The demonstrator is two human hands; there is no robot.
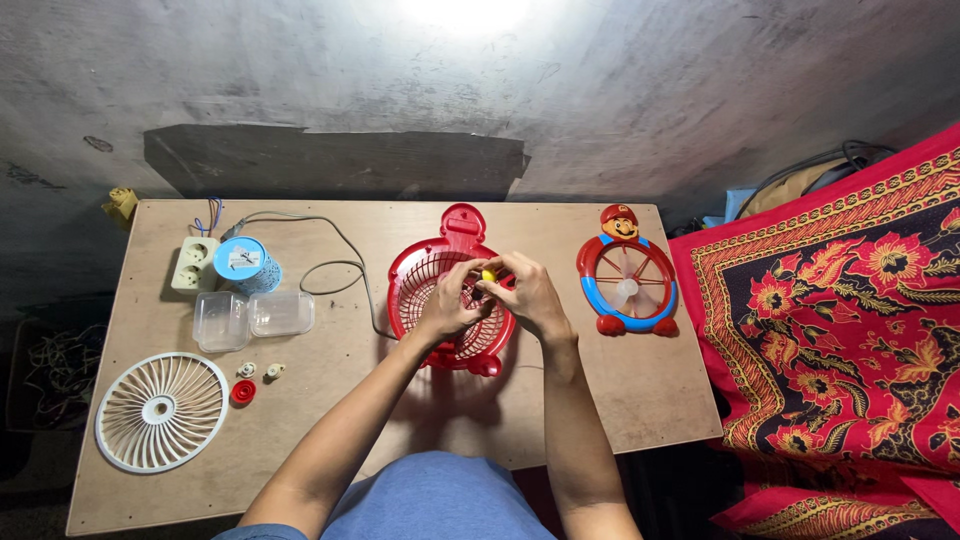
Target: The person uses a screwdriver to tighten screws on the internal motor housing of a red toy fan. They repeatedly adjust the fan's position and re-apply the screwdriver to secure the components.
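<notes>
**Both hands on the red fan, tiny yellow bit in my fingers**

I'm working over the red fan housing [452, 300], which is lying flat in the middle of the wooden table [640, 400]. My left hand [448, 305] is resting on its grille with the fingers curled in, and my right hand [528, 293] is meeting it from the other side. Between the fingertips of both I'm pinching a small yellow piece [488, 274], right above the centre of the grille. Can't tell which hand is actually doing most of the gripping.

Off to the left, a light-blue round tin [247, 264] with a pale label on its lid is sitting beside a white power strip [194, 264], and a grey cable [345, 265] is running from there toward the fan. Just below them, two clear plastic boxes [252, 318]. Nearer me a white round fan grille [161, 412], a red cap [242, 392] and two small pale bits [259, 370].

On the right a blue-and-red cartoon-figure fan [627, 285] is lying well apart from my hands, and a red floral cloth [850, 320] is hanging past the table edge.
</notes>
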